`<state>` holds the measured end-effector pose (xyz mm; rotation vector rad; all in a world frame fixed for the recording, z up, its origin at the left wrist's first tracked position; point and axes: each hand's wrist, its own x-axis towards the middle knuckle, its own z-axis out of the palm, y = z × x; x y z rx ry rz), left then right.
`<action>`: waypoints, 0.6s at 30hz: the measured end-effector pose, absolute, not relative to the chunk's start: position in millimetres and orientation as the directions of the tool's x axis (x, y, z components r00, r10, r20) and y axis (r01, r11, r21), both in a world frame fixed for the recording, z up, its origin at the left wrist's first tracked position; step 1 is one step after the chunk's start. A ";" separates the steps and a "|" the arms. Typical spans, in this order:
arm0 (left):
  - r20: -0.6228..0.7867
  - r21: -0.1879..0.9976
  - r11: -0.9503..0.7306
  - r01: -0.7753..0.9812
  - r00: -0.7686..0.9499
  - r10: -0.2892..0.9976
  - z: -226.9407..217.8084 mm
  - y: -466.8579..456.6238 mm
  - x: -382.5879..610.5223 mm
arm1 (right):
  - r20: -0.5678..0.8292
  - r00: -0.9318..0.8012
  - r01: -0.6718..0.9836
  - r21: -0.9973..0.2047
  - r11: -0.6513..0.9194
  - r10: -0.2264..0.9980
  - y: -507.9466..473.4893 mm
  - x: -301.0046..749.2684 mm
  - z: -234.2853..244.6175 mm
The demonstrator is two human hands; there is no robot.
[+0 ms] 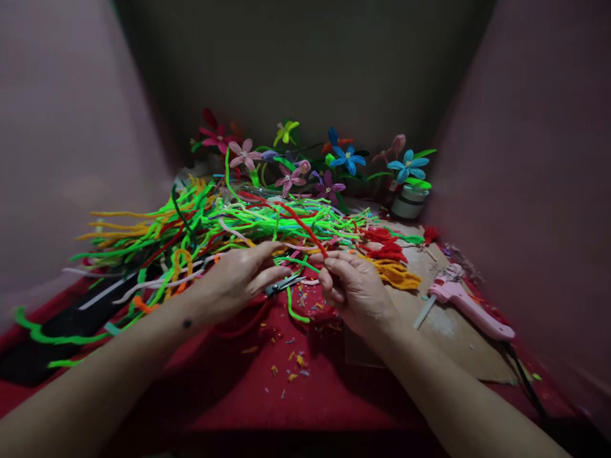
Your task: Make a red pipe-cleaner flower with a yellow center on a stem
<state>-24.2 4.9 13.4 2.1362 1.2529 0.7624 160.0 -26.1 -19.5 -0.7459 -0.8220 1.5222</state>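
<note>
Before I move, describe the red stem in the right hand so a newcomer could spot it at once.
Find the big heap of mostly green stems, then the right hand at its near edge. From that hand's pinch, the red stem slants up and left over the heap. Unlike the red bundles lying to its right, it is one single strand.

Fuzzy, matt red pipe cleaner [303, 224]; smooth pink plastic glue gun [477, 308]; matt brown cardboard [443, 340]; red cloth [238, 394].

Craft workspace: piled pipe cleaners [296, 219], glue gun [472, 308], fuzzy flowers [348, 159].
</note>
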 end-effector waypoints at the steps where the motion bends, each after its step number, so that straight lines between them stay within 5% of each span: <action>1: 0.103 0.783 -0.349 0.516 0.445 0.889 16.6 5.1 -17.0 | -0.004 -0.124 -0.538 -0.840 -0.071 0.992 -27.5 158.8 -19.2; 5: 0.026 0.947 -0.159 0.278 0.428 0.904 23.5 5.4 8.0 | -0.031 -0.216 -0.516 -0.845 -0.141 0.976 -32.2 155.0 -17.8; 13: 0.067 0.995 -0.088 0.052 0.311 0.948 2.9 -0.2 18.4 | -0.206 -0.493 -0.454 -0.768 -0.452 0.845 -41.1 152.7 -26.8; 18: 0.134 0.971 -0.071 -0.230 0.271 0.953 1.4 8.0 14.7 | -0.167 -0.538 -0.431 -0.788 -0.440 0.826 -45.2 150.9 -37.3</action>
